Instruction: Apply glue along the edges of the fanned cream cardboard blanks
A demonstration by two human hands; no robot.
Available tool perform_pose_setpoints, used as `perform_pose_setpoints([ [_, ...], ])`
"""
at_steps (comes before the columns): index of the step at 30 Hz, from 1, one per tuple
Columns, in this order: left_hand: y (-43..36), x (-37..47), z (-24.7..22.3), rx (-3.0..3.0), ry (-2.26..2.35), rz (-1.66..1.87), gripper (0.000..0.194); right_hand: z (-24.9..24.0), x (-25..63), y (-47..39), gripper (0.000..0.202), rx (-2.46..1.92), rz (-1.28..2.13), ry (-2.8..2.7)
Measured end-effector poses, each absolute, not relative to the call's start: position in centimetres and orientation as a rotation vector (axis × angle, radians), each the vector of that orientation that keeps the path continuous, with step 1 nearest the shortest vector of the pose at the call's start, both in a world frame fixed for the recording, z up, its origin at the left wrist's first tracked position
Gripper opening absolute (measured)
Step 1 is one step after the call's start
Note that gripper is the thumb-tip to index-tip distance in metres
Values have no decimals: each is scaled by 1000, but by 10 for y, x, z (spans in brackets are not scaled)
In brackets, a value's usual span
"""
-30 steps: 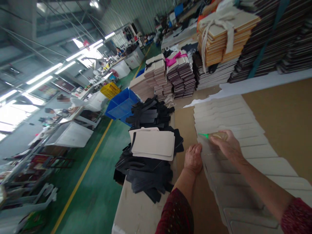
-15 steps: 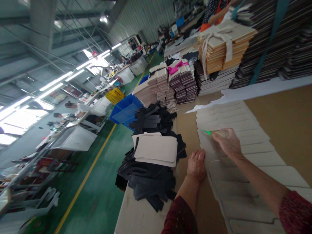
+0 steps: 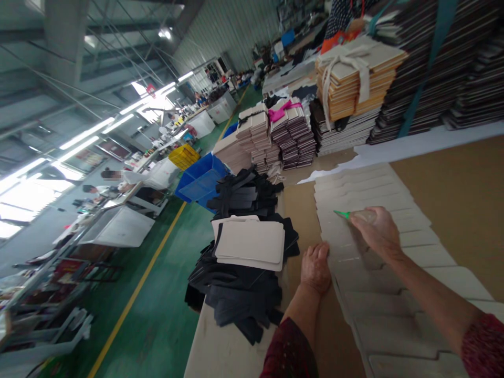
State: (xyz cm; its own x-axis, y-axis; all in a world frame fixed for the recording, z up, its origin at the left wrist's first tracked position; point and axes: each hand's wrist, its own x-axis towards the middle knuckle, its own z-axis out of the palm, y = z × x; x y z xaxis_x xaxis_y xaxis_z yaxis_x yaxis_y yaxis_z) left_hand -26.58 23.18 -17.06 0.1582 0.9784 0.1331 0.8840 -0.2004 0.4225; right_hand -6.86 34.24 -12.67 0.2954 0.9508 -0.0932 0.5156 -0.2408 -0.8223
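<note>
My right hand [image 3: 378, 231] is wrapped round a squeeze bottle [image 3: 367, 214] with a green nozzle, which points left, low over the cream panels. These flat panels [image 3: 394, 278] lie overlapping in a long row, and thin shiny streaks show on a few beside the bottle. At the row's left edge, my left hand [image 3: 316, 269] rests palm down on the brown board [image 3: 301, 210], fingers laid forward with nothing visible in them. Left of it, a small stack of cream panels [image 3: 250, 241] sits on a heap of black strips [image 3: 244, 286].
Tied stacks of panels [image 3: 293, 131] line the table's far side, with a taller yellowish bundle [image 3: 350, 86] behind. A blue crate [image 3: 202, 176] stands off the left edge, by the green floor [image 3: 169, 273]. Other people sit at benches further left; another person is behind the bundles.
My right hand has shifted a little to the right with the bottle, and a fresh streak shows left of it. The left hand stays in place.
</note>
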Motion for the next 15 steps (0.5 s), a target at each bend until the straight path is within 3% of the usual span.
perform_pose_setpoints([
  [15, 233, -266, -169, 2172, 1811, 568, 44, -128, -32, 348, 55, -1982, 645, -1291],
])
